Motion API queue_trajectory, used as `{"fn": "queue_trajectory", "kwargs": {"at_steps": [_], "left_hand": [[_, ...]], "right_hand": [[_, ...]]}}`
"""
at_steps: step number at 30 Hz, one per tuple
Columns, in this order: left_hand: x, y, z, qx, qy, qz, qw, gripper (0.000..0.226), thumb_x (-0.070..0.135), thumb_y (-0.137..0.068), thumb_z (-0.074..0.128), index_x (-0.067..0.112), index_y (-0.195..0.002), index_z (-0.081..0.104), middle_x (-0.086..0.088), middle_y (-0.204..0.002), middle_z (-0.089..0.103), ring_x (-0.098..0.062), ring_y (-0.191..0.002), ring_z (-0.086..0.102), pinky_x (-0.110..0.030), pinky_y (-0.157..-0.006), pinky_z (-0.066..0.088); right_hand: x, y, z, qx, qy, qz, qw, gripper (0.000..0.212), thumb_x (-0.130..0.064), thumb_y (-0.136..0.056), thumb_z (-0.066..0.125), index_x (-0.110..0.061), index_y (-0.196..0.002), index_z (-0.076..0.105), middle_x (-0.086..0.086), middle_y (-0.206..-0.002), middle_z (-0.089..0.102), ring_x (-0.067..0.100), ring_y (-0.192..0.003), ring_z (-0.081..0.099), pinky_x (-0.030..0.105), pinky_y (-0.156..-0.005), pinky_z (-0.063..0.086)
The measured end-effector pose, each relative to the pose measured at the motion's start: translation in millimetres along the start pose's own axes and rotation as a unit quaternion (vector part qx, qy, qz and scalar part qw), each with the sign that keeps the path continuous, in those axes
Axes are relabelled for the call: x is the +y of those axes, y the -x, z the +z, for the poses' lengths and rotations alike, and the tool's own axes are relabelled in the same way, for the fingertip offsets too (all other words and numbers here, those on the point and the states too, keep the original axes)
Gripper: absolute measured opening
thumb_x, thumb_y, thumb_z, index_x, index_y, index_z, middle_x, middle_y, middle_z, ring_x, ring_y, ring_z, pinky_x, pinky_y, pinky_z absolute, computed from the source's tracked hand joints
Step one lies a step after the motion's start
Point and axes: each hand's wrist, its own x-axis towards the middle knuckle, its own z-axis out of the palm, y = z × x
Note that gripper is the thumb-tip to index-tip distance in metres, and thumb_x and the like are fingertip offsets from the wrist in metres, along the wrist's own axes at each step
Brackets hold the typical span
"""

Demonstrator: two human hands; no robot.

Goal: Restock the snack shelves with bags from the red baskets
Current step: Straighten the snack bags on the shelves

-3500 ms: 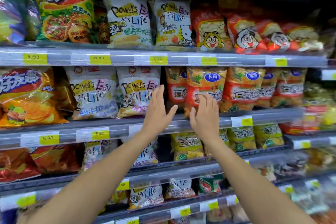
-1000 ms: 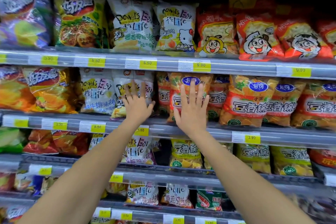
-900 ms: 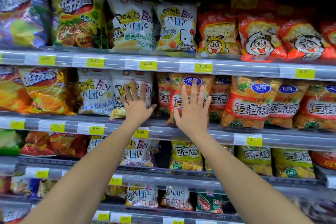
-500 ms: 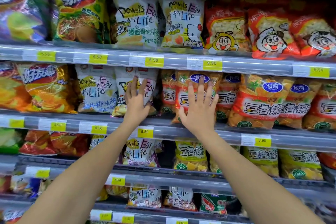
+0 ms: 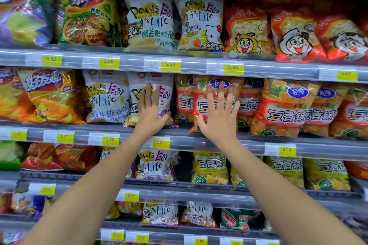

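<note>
Both my arms reach up to the second shelf (image 5: 199, 141). My left hand (image 5: 151, 111) lies flat with straight fingers against a white "Powers Easy for Life" bag (image 5: 165, 87). My right hand (image 5: 220, 114) presses flat, fingers spread, on an orange and red bag with a blue oval logo (image 5: 203, 93). Both bags stand upright on the shelf. Neither hand grips anything. No red basket is in view.
Rows of snack bags fill the shelves: white bags (image 5: 151, 22) and red cartoon bags (image 5: 294, 34) above, yellow bags (image 5: 211, 167) below, more orange and red bags (image 5: 278, 107) to the right. Grey shelf rails carry yellow price tags (image 5: 170, 65).
Both hands have slid slightly higher on their bags and stay flat against them. The camera has shifted a little, so the shelves sit lower and further right in view.
</note>
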Motion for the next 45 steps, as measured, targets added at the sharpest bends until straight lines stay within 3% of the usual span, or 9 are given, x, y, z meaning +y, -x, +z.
{"fn": "queue_trajectory", "kwargs": {"at_steps": [5,10,15,19,24,29,32,35,45], "left_hand": [[7,4,10,0.019,-0.113,-0.042,0.993,0.084,0.068,-0.091,0.032,0.029,-0.145,-0.02,-0.001,-0.153,-0.028,-0.031,-0.145,-0.02,-0.058,-0.113,-0.005],[21,8,3,-0.004,-0.123,-0.077,0.989,0.079,0.064,-0.094,0.025,0.027,-0.146,-0.022,-0.004,-0.155,-0.029,-0.033,-0.144,-0.022,-0.059,-0.113,-0.004],[67,27,-7,0.092,-0.045,0.039,0.994,0.067,0.046,-0.098,0.026,0.015,-0.153,0.003,-0.013,-0.16,-0.004,-0.032,-0.147,-0.006,-0.055,-0.116,0.002],[139,35,15,0.113,-0.059,0.22,0.967,0.06,0.04,-0.097,0.03,0.02,-0.151,0.013,-0.012,-0.159,0.009,-0.03,-0.146,0.003,-0.051,-0.114,0.006],[194,26,53,0.058,-0.107,0.066,0.99,0.063,0.045,-0.097,0.034,0.022,-0.153,0.015,-0.013,-0.16,0.002,-0.037,-0.146,0.0,-0.059,-0.113,0.0],[197,25,59,0.031,-0.13,0.023,0.991,0.068,0.046,-0.095,0.037,0.023,-0.153,0.012,-0.012,-0.161,-0.001,-0.039,-0.146,-0.001,-0.066,-0.109,0.005],[200,26,63,0.033,-0.124,0.008,0.992,0.073,0.051,-0.089,0.033,0.023,-0.153,0.012,-0.011,-0.161,0.001,-0.041,-0.145,0.001,-0.071,-0.105,0.014],[200,28,62,0.036,-0.134,0.011,0.99,0.074,0.054,-0.087,0.024,0.021,-0.153,0.015,-0.012,-0.16,0.002,-0.042,-0.145,0.003,-0.071,-0.103,0.018],[197,31,64,0.052,-0.167,0.018,0.984,0.076,0.048,-0.089,0.041,0.018,-0.153,0.012,-0.014,-0.16,0.005,-0.042,-0.145,0.006,-0.072,-0.103,0.018]], "right_hand": [[0,0,-8,-0.034,-0.004,-0.011,0.999,0.086,-0.055,-0.091,0.04,-0.019,-0.151,-0.009,0.016,-0.159,-0.01,0.042,-0.145,-0.006,0.062,-0.112,0.008],[5,-1,-26,-0.112,-0.037,-0.031,0.993,0.081,-0.056,-0.096,0.032,-0.022,-0.151,-0.016,0.012,-0.157,-0.024,0.038,-0.144,-0.02,0.058,-0.114,0.0],[31,2,-55,-0.098,-0.146,-0.096,0.98,0.063,-0.029,-0.101,0.038,-0.009,-0.153,0.01,0.011,-0.16,0.008,0.031,-0.148,0.004,0.045,-0.12,0.012],[70,22,-58,0.078,-0.133,-0.125,0.98,0.051,-0.009,-0.085,0.055,0.003,-0.133,0.044,0.022,-0.142,0.042,0.037,-0.136,0.034,0.051,-0.111,0.033],[142,40,-46,0.091,-0.067,0.036,0.993,0.063,-0.03,-0.085,0.042,-0.01,-0.143,0.026,0.016,-0.149,0.019,0.04,-0.137,0.02,0.062,-0.108,0.024],[195,43,-28,-0.001,-0.195,0.074,0.978,0.081,-0.048,-0.09,0.055,-0.035,-0.153,0.006,0.013,-0.157,-0.02,0.045,-0.144,0.002,0.059,-0.109,0.028],[186,38,-27,0.018,-0.192,0.053,0.98,0.082,-0.049,-0.089,0.057,-0.034,-0.152,0.008,0.019,-0.158,-0.014,0.046,-0.135,0.026,0.053,-0.092,0.048],[164,33,-23,0.033,-0.154,0.052,0.986,0.083,-0.052,-0.086,0.058,-0.032,-0.151,0.011,0.021,-0.157,-0.004,0.047,-0.123,0.039,0.052,-0.079,0.052],[178,32,-20,-0.014,-0.171,0.032,0.985,0.082,-0.06,-0.091,0.043,-0.031,-0.153,-0.003,0.02,-0.158,-0.014,0.043,-0.134,0.027,0.051,-0.093,0.046]]}}
